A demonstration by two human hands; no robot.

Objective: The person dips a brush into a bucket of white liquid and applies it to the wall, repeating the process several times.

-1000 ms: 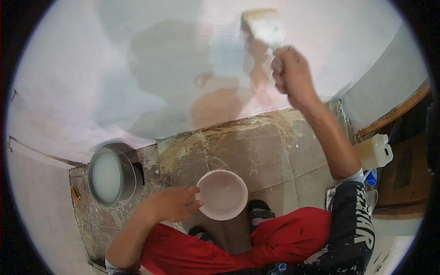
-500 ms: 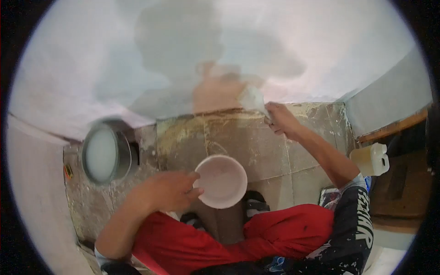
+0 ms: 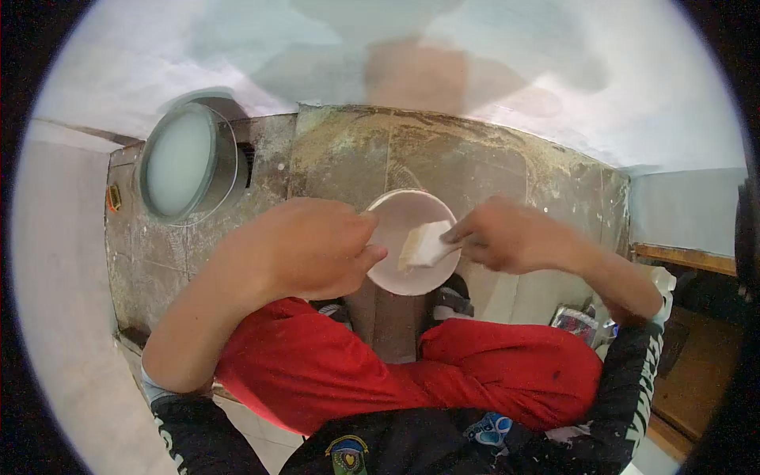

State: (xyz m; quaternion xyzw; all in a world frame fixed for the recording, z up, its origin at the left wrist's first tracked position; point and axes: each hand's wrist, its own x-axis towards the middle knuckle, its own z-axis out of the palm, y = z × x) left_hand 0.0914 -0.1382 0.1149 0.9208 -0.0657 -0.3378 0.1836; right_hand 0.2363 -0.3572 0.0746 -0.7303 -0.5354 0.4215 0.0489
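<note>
A round white bucket (image 3: 388,273) is between my knees, above the tiled floor. My left hand (image 3: 328,245) grips its left rim, with the thumb and fingers at the edge. In my right hand (image 3: 495,236) is a white brush (image 3: 431,244), held by its handle at the bucket's right rim. The brush's yellowish bristles point down and left over the inside of the bucket. What lies at the bottom of the bucket cannot be made out.
A large grey pot (image 3: 218,170) of whitish liquid stands at the left by the wall. A small yellow object (image 3: 114,198) lies left of it. The pale wall (image 3: 507,47) rises ahead. At the right are a pale jug (image 3: 663,279) and a wooden piece (image 3: 689,260).
My right hand has brought the brush from the wall down and back to the bucket. The view has tilted, so the floor and pot appear higher.
</note>
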